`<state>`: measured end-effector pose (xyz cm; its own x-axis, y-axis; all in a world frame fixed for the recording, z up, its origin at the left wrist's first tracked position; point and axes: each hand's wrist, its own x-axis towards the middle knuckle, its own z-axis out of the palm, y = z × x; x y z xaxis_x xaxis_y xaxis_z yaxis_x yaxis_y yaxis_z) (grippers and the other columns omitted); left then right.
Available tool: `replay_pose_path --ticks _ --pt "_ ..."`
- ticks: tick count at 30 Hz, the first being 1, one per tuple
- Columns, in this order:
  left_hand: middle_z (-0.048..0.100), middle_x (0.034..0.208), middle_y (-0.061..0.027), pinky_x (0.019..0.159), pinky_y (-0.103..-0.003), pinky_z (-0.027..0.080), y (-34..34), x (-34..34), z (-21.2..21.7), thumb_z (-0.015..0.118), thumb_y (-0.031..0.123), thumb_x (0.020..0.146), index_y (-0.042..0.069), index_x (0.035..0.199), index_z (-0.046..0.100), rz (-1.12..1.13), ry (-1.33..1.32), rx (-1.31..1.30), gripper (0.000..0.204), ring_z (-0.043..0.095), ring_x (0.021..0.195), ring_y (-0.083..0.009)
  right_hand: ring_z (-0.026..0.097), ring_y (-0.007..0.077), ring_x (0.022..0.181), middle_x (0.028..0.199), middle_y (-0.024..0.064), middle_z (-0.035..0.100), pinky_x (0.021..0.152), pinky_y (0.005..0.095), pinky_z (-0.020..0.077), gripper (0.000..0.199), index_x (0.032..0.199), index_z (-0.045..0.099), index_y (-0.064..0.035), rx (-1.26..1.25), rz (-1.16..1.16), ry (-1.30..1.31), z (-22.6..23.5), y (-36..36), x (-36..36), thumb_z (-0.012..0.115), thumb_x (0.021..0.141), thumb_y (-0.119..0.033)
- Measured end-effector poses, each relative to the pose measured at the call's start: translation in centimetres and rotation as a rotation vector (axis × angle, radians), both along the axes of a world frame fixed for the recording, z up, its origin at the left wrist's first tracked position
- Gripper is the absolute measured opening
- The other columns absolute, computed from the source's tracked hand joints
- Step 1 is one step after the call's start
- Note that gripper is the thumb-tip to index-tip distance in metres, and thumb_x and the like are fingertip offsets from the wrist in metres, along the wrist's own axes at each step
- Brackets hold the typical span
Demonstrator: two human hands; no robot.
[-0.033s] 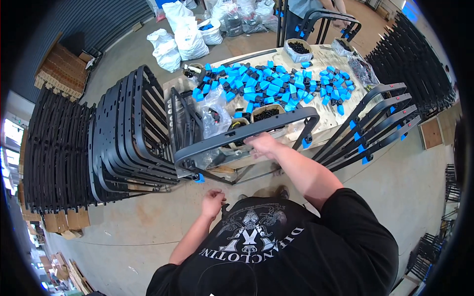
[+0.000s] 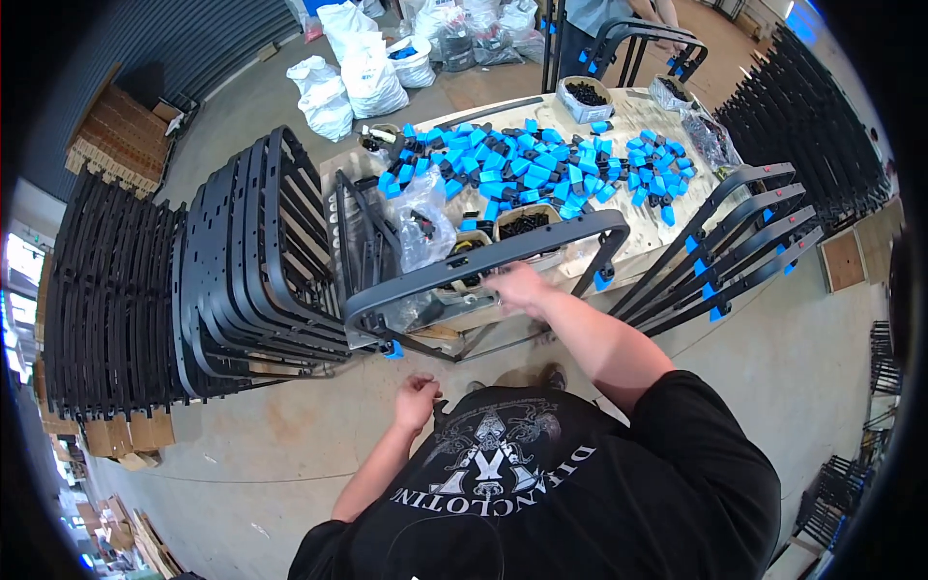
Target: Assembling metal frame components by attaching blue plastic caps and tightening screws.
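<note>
A dark grey metal frame [image 2: 440, 274] with rounded corners stands upright against the table's front edge. Blue caps sit on its lower ends [image 2: 603, 280]. My right hand [image 2: 517, 288] reaches forward and grips the frame's top bar near its middle. My left hand [image 2: 416, 401] is pulled back close to my chest with the fingers curled; whether it holds something small is unclear. Behind the frame, a pile of blue and black plastic caps [image 2: 541, 164] covers the table [image 2: 667, 237].
Stacks of black frames stand at the left [image 2: 242, 271]. Frames with blue caps lean at the right [image 2: 744, 242]. Round tubs of black parts [image 2: 527, 224] and a clear plastic bag [image 2: 420, 227] sit near the table's front. White sacks [image 2: 348, 68] and another person [image 2: 599, 19] are beyond.
</note>
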<state>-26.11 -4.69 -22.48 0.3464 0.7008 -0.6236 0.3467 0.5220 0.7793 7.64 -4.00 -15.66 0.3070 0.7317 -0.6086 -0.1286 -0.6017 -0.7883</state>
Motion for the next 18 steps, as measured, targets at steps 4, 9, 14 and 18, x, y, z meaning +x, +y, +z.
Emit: replay_pose_path --ticks 4,9,14,18 --pt "0.066 0.098 -0.011 0.072 -0.034 0.056 1.5 -3.8 -1.6 0.071 0.016 0.09 -0.003 0.116 0.056 0.066 0.104 0.275 0.035 0.066 0.084 -0.0192 0.07 0.0237 0.089 0.108 0.0166 0.071 0.08 0.0364 0.0563 0.045 0.127 0.062 -0.0022 0.208 -0.099 -0.456 -2.3 -6.2 -2.2 0.07 0.088 -0.023" --pt "0.064 0.097 -0.0123 0.078 -0.033 0.053 5.1 -1.9 -0.6 0.075 0.023 0.088 -0.003 0.118 0.053 0.065 0.142 0.69 0.046 0.064 0.085 -0.0185 0.069 0.0297 0.091 0.1 0.0177 0.069 0.084 0.0396 0.0545 0.041 0.111 0.061 -0.0001 -0.123 -0.367 -0.773 -4.3 -14.8 1.3 0.074 0.082 -0.027" --pt "0.068 0.113 -0.0268 0.088 -0.044 0.052 7.8 0.7 -1.8 0.071 0.034 0.091 -0.007 0.132 0.051 0.07 0.419 0.707 0.062 0.068 0.101 -0.0398 0.064 0.0362 0.11 0.116 0.0211 0.065 0.094 0.0423 0.0502 0.065 0.125 0.056 0.0004 -0.119 -0.409 -0.892 -6.3 -15.5 8.6 0.079 0.08 -0.04" --pt "0.068 0.117 -0.0238 0.089 -0.044 0.052 9.0 1.3 -4.2 0.073 0.033 0.089 -0.007 0.128 0.056 0.228 0.407 0.571 0.058 0.068 0.103 -0.0367 0.069 0.0339 0.099 0.105 0.0212 0.071 0.09 0.0412 0.0513 0.055 0.117 0.062 -0.0012 -0.087 -0.406 -0.675 -5.8 -12.7 11.1 0.078 0.081 -0.04"
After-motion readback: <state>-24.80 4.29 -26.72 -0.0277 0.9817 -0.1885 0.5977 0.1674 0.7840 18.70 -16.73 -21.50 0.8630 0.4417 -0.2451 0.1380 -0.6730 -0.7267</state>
